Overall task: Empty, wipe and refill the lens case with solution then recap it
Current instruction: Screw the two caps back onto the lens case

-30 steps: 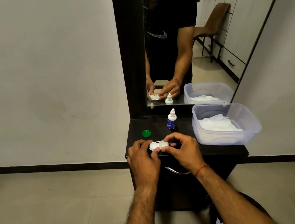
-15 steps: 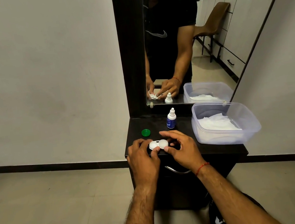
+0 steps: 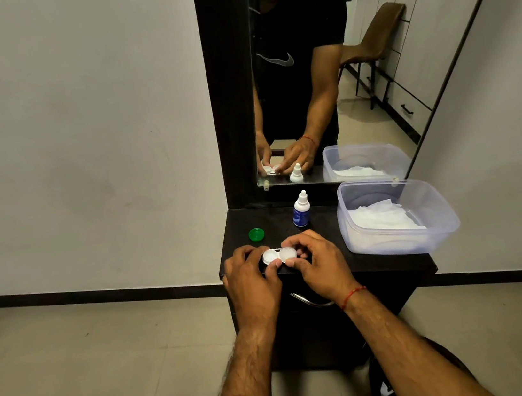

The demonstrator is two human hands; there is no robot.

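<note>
The person stands at a dark tabletop (image 3: pixel 376 265) below a tall mirror (image 3: pixel 319 72). Both hands meet at the near edge of it, over the white lens case (image 3: pixel 279 255), which lies flat between them. The left hand (image 3: pixel 252 279) grips the left end of the case, thumb on its near side and fingers curled over the far side. The right hand (image 3: pixel 317 263) closes around the right well, fingertips pinched on the white round cap (image 3: pixel 289 253) seated there. The left well is uncapped and shows its pale interior. A green cap (image 3: pixel 256 234) lies on the tabletop just beyond the left hand, apart from the case. A small solution bottle (image 3: pixel 301 209) with a white nozzle and blue label stands upright beyond the right hand, near the mirror's base. To the right of the right hand sits a clear plastic tub (image 3: pixel 403 238), lidless, holding crumpled white tissue (image 3: pixel 386 218). A red thread (image 3: pixel 352 297) circles the right wrist. Whether liquid sits in the open well cannot be determined.
</note>
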